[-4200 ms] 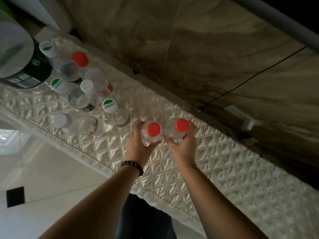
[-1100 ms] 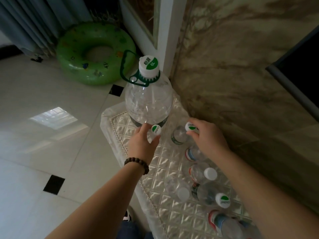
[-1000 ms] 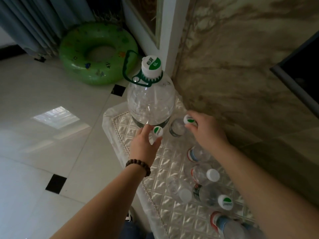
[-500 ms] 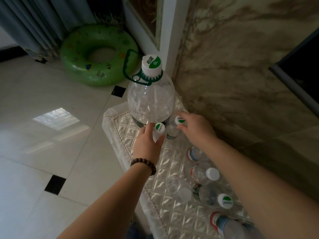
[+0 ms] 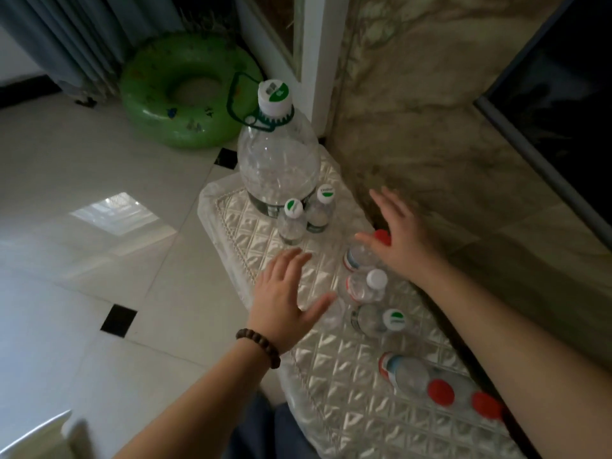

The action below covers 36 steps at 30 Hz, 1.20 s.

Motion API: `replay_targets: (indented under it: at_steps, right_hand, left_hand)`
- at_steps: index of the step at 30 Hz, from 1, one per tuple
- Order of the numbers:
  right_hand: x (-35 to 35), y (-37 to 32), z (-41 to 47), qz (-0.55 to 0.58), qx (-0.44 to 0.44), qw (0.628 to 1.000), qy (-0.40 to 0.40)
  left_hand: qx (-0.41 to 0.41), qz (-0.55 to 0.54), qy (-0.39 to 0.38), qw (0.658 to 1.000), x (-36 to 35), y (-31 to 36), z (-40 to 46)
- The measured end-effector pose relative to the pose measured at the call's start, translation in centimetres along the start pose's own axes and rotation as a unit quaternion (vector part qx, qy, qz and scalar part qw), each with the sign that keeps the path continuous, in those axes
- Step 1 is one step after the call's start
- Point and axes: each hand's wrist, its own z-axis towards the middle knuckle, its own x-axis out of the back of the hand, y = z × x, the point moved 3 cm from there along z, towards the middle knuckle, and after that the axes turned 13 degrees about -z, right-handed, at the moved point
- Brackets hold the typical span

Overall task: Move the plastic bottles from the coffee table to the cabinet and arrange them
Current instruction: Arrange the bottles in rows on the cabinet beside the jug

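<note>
A big clear jug (image 5: 279, 160) with a green-and-white cap stands at the far end of the quilted cabinet top (image 5: 331, 369). Two small green-capped bottles (image 5: 292, 220) (image 5: 320, 209) stand upright side by side against it. My left hand (image 5: 286, 299) hovers open over a clear bottle (image 5: 331, 314) that it partly hides. My right hand (image 5: 399, 238) is open above a red-capped bottle (image 5: 359, 255). Behind it stand a white-capped bottle (image 5: 366, 286), a green-capped one (image 5: 377, 321) and two red-capped ones (image 5: 417, 380) (image 5: 477, 400).
A marble wall (image 5: 430, 111) runs along the cabinet's right side, with a dark framed screen (image 5: 563, 94) on it. A green swim ring (image 5: 188, 91) lies on the tiled floor beyond the cabinet, by grey curtains (image 5: 66, 38).
Both hands have let go of the two green-capped bottles, which now stand by the jug. The hands have drawn back toward me, fingers spread.
</note>
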Motion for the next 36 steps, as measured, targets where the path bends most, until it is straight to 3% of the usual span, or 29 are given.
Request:
replay_targets:
  at_steps: [3,6,23,29,36]
  right_hand:
    - [0.1,1.3,-2.6,0.002,-0.009,1.0,0.002]
    - [-0.3,2.2,-4.4,-0.005,-0.02,1.0,-0.01]
    - [-3.7,3.3,-2.3,0.067,-0.084,0.994,-0.036]
    - [-3.8,3.2,-0.4,0.048,-0.083,0.993,-0.067]
    - [-3.9,3.2,0.0,0.04,-0.081,0.994,-0.059]
  left_hand:
    - [0.017,0.042,-0.091,0.995,-2.4,-0.4,-2.2]
    - [0.062,0.034,-0.11,0.991,-4.3,-1.1,-2.8]
    - [0.188,-0.045,-0.034,0.98,-6.2,-2.2,-1.7]
    - [0.16,-0.104,0.035,0.981,-4.2,-2.7,0.6]
    - [0.132,-0.114,0.03,0.984,-2.9,-2.9,5.6]
